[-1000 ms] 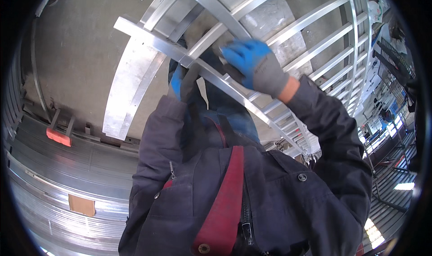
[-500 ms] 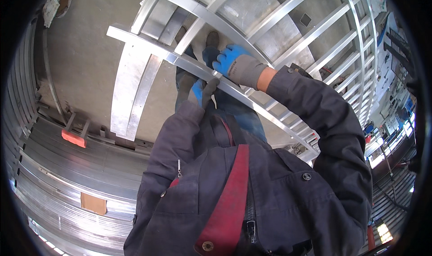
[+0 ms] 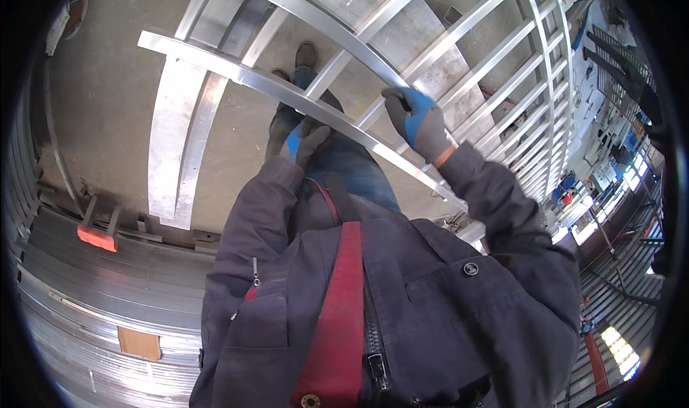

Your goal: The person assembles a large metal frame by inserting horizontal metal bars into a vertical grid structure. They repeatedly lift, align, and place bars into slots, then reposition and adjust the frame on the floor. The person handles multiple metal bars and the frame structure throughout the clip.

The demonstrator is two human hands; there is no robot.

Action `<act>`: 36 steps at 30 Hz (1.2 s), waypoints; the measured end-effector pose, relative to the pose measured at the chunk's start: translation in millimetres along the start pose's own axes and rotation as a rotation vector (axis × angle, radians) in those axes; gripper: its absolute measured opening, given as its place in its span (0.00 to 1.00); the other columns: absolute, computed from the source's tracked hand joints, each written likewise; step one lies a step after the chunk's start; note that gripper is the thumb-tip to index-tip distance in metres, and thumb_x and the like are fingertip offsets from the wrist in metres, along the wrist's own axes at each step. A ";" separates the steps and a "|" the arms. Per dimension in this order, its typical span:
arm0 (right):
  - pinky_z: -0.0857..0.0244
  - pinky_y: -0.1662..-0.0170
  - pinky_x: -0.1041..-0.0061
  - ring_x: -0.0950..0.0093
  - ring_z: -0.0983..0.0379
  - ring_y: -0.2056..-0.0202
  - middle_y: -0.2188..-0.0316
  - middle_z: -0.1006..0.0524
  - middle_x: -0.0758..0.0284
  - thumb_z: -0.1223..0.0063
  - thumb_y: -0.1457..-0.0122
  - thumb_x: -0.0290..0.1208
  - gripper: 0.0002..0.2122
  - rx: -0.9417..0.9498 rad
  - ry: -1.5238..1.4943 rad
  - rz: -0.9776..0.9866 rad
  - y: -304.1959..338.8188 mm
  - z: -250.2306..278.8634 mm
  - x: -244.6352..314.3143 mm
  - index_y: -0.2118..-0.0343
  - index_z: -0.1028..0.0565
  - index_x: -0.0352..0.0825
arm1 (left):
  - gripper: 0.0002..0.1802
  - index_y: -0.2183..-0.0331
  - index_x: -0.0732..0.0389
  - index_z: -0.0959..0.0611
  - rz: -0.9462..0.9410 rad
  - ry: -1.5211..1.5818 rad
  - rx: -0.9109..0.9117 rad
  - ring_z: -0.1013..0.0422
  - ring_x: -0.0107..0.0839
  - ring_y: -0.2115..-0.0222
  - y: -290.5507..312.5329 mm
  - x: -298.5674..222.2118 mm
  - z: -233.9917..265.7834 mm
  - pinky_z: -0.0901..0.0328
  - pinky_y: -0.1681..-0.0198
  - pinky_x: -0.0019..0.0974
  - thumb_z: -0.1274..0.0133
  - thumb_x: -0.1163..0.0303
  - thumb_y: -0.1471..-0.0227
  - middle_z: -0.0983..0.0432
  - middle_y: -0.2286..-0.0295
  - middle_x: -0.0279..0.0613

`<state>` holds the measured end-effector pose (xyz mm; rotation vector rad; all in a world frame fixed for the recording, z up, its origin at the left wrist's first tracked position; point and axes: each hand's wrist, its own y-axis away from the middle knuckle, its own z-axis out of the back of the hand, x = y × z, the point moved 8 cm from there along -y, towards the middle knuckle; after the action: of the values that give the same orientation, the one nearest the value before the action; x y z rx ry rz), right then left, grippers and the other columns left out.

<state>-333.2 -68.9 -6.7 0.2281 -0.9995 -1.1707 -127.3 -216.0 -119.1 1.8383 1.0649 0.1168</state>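
My left hand [image 3: 307, 141], in a grey and blue work glove, is at the near side of a long silver metal rail [image 3: 262, 83]. Its fingers are curled closed, and what lies inside them is hidden. On the right, my gloved right hand [image 3: 420, 121] hovers over or rests against the inner curved rail [image 3: 341, 36] of a ladder-like metal frame; I cannot tell whether it touches. Its fingers are bent but apart, with nothing visible between them. Several metal crossbars [image 3: 331, 72] join the two rails.
Two flat metal strips [image 3: 174, 132] extend toward me from the rail's left end. Long metal profiles [image 3: 143, 293] are stacked at the lower left, with a piece of brown cardboard [image 3: 139, 343] on them. A red-ended bracket [image 3: 97, 237] sticks out there. The frame's curved lattice [image 3: 542, 56] fills the upper right.
My right hand has left the near rail and moved right to the inner curved rail, its fingers turned. My left hand remains by the near rail. The whole view has shifted slightly.
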 end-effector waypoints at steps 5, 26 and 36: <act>0.29 0.53 0.66 0.63 0.20 0.57 0.59 0.18 0.53 0.47 0.33 0.47 0.21 -0.078 -0.248 -0.129 35.2 -63.8 -67.0 0.53 0.23 0.29 | 0.30 0.43 0.68 0.23 0.076 -0.286 0.074 0.28 0.31 0.51 -11.5 34.3 -31.5 0.36 0.44 0.31 0.40 0.58 0.39 0.23 0.51 0.42; 0.28 0.57 0.70 0.74 0.24 0.59 0.60 0.19 0.59 0.44 0.33 0.49 0.25 0.116 -0.824 -0.183 19.5 -138.0 -101.0 0.52 0.23 0.25 | 0.20 0.53 0.64 0.20 0.030 -0.219 -0.119 0.21 0.32 0.66 -24.5 79.0 -18.5 0.27 0.66 0.33 0.37 0.63 0.42 0.19 0.61 0.43; 0.29 0.55 0.69 0.70 0.23 0.61 0.62 0.18 0.55 0.49 0.34 0.56 0.30 0.218 -0.609 -0.155 16.4 -123.4 -99.0 0.53 0.22 0.25 | 0.23 0.50 0.65 0.21 -0.032 -0.082 -0.098 0.23 0.32 0.67 -15.0 65.7 -32.7 0.28 0.63 0.33 0.39 0.60 0.40 0.19 0.60 0.43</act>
<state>-233.2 -18.9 -119.9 0.1211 -1.6722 -1.3032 -112.5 -144.7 -136.8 1.7229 1.0136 0.0726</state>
